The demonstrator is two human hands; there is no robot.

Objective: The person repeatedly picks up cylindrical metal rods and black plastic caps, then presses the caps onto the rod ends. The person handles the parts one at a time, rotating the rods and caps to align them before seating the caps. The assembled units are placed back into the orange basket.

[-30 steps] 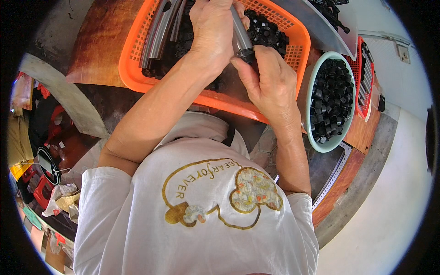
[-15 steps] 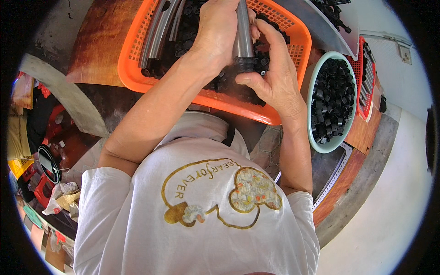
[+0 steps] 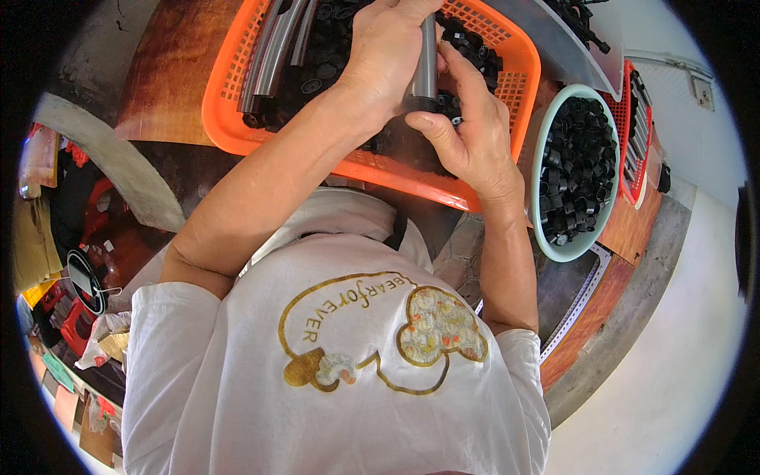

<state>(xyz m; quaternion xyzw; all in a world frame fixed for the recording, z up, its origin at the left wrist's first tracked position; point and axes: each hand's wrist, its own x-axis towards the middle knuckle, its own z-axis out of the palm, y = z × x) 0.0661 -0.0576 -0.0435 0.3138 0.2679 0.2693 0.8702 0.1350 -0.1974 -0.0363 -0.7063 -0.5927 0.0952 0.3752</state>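
Observation:
A grey metal tube [image 3: 426, 67] stands tilted over the orange basket [image 3: 226, 134], its lower end fitted with a black plastic piece [image 3: 421, 104]. My left hand [image 3: 386, 55] is closed around the tube's upper part. Beside the lower end is my right hand [image 3: 479, 131], its thumb and forefinger spread apart; the thumb tip lies just below the black piece, and I cannot tell whether it touches. Several more metal tubes [image 3: 277, 55] lie at the basket's left side, next to many loose black plastic pieces [image 3: 328, 59].
A pale green basin [image 3: 540, 229] full of black rings [image 3: 578, 170] stands right of the basket. Beyond it a red basket [image 3: 631, 186] holds more tubes. A clear bin [image 3: 582, 51] with black parts is at the upper right. Wooden board [image 3: 170, 75] lies left.
The black piece stuck out from the tube's end before; now only a thin black rim shows there. My right forefinger has moved slightly away from the tube.

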